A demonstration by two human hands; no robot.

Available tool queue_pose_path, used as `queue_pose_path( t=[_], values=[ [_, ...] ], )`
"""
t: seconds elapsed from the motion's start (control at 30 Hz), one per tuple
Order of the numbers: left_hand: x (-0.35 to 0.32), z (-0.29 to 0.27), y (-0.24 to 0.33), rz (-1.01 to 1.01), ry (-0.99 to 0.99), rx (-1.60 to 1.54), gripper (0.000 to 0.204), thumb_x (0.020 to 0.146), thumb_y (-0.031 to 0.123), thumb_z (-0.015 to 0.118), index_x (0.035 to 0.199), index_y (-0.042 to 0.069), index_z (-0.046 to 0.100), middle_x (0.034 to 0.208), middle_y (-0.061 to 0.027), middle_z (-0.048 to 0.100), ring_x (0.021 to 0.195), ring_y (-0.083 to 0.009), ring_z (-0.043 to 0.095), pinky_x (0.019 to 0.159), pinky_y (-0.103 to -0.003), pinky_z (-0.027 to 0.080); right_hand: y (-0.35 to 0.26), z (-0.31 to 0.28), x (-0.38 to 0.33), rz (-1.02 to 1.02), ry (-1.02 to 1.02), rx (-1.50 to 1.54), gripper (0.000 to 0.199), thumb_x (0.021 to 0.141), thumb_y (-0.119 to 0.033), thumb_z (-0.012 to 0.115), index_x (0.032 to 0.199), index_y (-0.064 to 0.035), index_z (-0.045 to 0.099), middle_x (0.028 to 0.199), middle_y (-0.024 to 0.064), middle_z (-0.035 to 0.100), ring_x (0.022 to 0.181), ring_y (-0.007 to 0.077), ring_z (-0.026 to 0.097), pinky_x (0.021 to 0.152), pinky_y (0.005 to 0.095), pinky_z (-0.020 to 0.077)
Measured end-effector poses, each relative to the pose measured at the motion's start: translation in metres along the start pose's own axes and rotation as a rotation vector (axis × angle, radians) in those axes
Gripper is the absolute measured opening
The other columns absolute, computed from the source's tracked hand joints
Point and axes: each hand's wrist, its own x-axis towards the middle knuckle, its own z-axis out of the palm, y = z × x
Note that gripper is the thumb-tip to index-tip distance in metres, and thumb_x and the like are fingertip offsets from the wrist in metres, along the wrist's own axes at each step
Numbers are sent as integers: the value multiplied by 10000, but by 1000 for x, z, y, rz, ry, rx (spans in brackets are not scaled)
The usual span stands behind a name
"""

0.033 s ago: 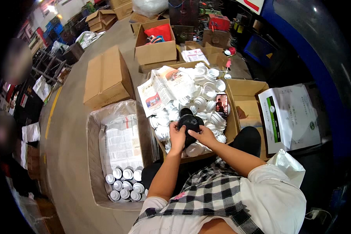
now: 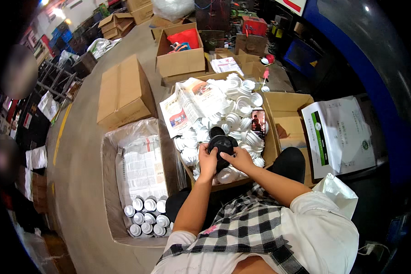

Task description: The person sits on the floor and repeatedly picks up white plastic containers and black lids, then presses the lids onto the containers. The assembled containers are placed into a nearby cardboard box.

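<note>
Both my hands grip a black round part (image 2: 221,144), disc-like with a rim, above an open carton heaped with white ribbed plastic pieces (image 2: 233,119). My left hand (image 2: 207,160) closes on its left side, thumb on top. On its lower right, my right hand (image 2: 238,160) presses with the thumb; its other fingers are mostly hidden underneath. Another small black rounded piece (image 2: 216,131) shows just beyond; whether it is joined to the part I cannot tell. Newspaper sheets (image 2: 187,104) cover the heap's far left, and a lit phone (image 2: 258,122) leans at its right.
At the left, a lined carton (image 2: 108,201) holds newspaper and rows of white-topped stacked pieces (image 2: 149,204). Beyond it lies a closed carton (image 2: 122,91). A carton with a red item (image 2: 181,61) stands at the back. To the right are an open carton (image 2: 287,100) and a white printed sheet (image 2: 340,137).
The black round part has tilted slightly in my hands, showing more of its rim. My hands stay in nearly the same place.
</note>
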Motion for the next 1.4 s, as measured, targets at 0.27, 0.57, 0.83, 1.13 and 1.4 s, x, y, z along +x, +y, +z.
queue_pose_path(
  t=[0.27, 0.57, 0.83, 1.13, 1.4],
  values=[
    [-1, -7, 12, 112, -221, 247, 138, 872, 109, 515, 969, 11, 506, 839, -36, 532, 750, -102, 482, 683, -226, 401, -43, -40, -31, -168, -237, 11, 467, 814, -436, 576, 762, 28, 583, 610, 127, 557, 593, 210, 570, 559, 354, 430],
    [-13, -2, 25, -312, -685, 2, 254, 861, 118, 550, 1093, 26, 504, 939, -13, 568, 841, -89, 527, 762, -233, 434, -53, -86, -75, -422, -523, -384, 363, 870, -340, 469, 678, -43, 552, 594, 149, 538, 590, 336, 536, 547, 406, 412],
    [0, -22, 28, -239, -751, 268, 371, 812, 111, 592, 1145, 2, 471, 1034, -37, 546, 957, -135, 483, 858, -288, 385, -86, -124, -117, -515, -629, -565, 362, 851, -310, 470, 617, -38, 518, 568, 179, 502, 566, 361, 511, 534, 440, 391],
    [75, -106, -18, -305, 502, 29, 484, 794, 145, 542, 1218, 7, 352, 939, -173, 525, 707, -261, 574, 435, -363, 449, 2, -329, -223, 274, 401, -873, 336, 857, -277, 497, 800, 42, 586, 697, 236, 559, 654, 385, 547, 578, 399, 412],
    [38, -42, -47, 455, 128, 1217, 466, 690, 234, 666, 1068, 12, 507, 1037, -179, 528, 988, -358, 469, 839, -437, 382, 189, -392, -348, 1290, 268, -571, 394, 671, -230, 763, 735, 112, 577, 575, 162, 594, 410, 192, 560, 373, 324, 433]
  ],
)
